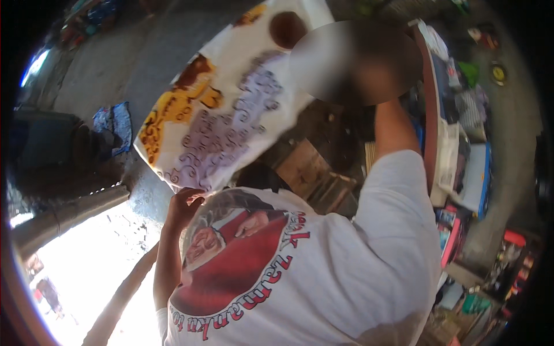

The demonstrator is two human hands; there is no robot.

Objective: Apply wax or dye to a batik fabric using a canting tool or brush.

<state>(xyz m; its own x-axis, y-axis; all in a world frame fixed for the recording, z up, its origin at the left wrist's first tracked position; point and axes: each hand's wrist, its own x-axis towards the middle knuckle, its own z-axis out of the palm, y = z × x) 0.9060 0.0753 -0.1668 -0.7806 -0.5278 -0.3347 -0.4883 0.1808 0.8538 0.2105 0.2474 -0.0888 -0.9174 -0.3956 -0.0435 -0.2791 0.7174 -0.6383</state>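
Printed shirt (323, 271) sits closest; patterned cloth (231, 124) stretches lengthwise forward-right from my left hand (184, 206), pinching its near edge; right hand (378, 78) blurred, grip I can't tell.

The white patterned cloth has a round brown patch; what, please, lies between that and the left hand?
The white patterned cloth bears a purple scrolled motif between the left hand and the brown patch in the head view.

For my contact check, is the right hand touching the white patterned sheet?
Cannot tell. In the head view, blur covers the right hand and the nearby part of the white patterned sheet, hiding any contact or gap.
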